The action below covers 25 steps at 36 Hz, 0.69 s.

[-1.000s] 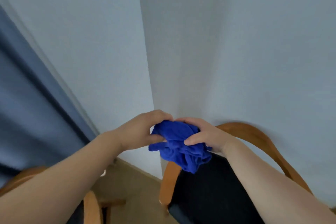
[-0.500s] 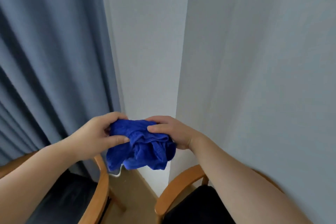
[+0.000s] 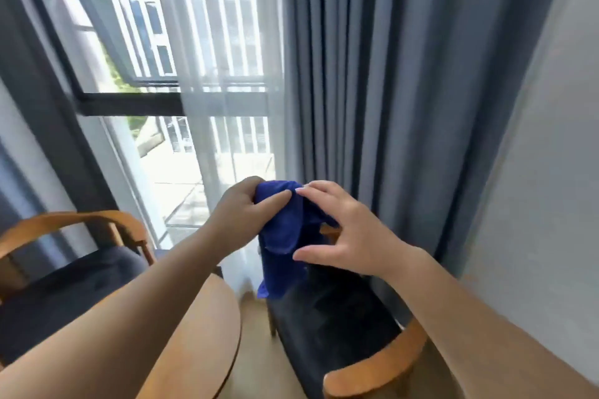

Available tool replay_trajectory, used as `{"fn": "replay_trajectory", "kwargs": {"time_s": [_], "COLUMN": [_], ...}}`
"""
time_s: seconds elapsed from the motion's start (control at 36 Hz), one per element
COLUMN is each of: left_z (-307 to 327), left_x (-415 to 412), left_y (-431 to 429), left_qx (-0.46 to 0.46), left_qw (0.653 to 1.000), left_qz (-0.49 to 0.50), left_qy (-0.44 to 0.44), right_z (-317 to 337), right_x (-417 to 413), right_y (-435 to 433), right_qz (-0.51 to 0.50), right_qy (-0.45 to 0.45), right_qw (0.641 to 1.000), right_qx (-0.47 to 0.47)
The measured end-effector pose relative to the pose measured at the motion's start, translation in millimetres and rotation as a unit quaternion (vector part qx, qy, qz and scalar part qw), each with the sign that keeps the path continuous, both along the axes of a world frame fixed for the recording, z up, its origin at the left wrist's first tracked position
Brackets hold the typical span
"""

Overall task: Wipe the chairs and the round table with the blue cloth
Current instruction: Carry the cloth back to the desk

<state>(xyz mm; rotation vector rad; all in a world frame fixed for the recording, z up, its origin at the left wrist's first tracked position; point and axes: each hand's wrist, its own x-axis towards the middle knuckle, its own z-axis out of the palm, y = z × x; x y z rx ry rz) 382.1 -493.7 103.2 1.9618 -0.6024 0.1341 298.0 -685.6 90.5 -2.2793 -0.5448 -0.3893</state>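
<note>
Now the view has swung off the bare wall corner toward the window (image 3: 146, 42) and the grey curtain (image 3: 372, 74), so the furniture shows. The round table (image 3: 214, 334) appears bottom centre, partly under the left forearm. One chair (image 3: 74, 282) sits at far left and a second chair (image 3: 334, 334) with a dark seat sits just right of the table.

Both hands were bunching the blue cloth (image 3: 282, 236) half a second ago. The left hand (image 3: 243, 214) still grips it near the top, thumb laid across the front. The right hand (image 3: 350, 236) has let go of the bundle, and its fingers are now spread and fairly straight. Its fingertips (image 3: 303, 189) are at the cloth's top edge, probably touching, though motion blur makes that hard to confirm.

The cloth has dropped out of its tight wad. It hangs in a longer fold from the left hand, in the air above the front of the right-side chair seat and touching no furniture.

Judgement: the cloth is being shaken out or refolded, and no wiping has started. Table and both chairs are within reach.
</note>
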Motion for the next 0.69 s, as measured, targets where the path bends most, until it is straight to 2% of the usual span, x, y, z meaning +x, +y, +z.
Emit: {"fn": "replay_trajectory", "kwargs": {"time_s": [0.06, 0.11, 0.19, 0.36, 0.47, 0.56, 0.69], "left_z": [-2, -3, 0, 3, 7, 8, -6], "left_x": [6, 5, -8, -55, -93, -116, -162], "left_y": [53, 99, 153, 242, 280, 301, 343], "left_qx": [0.011, 0.010, -0.022, -0.080, -0.077, -0.025, -0.058], "left_qw": [0.998, 0.995, 0.989, 0.979, 0.971, 0.952, 0.883], "left_qz": [0.063, 0.102, 0.137, 0.135, 0.157, 0.274, 0.452], "left_qy": [0.004, 0.020, 0.054, 0.131, 0.160, 0.137, 0.110], "right_z": [-7, -12, -17, -6, 8, 9, 5], "right_x": [28, 54, 82, 122, 128, 127, 113], "right_y": [48, 96, 159, 259, 317, 356, 415], "right_qz": [0.044, 0.076, 0.141, 0.289, 0.330, 0.327, 0.385], "right_qy": [-0.007, -0.060, -0.118, -0.090, 0.068, 0.162, 0.442], "right_qw": [0.997, 0.990, 0.982, 0.951, 0.931, 0.921, 0.791], "right_qx": [-0.065, -0.102, -0.031, 0.061, 0.142, 0.140, 0.173]}}
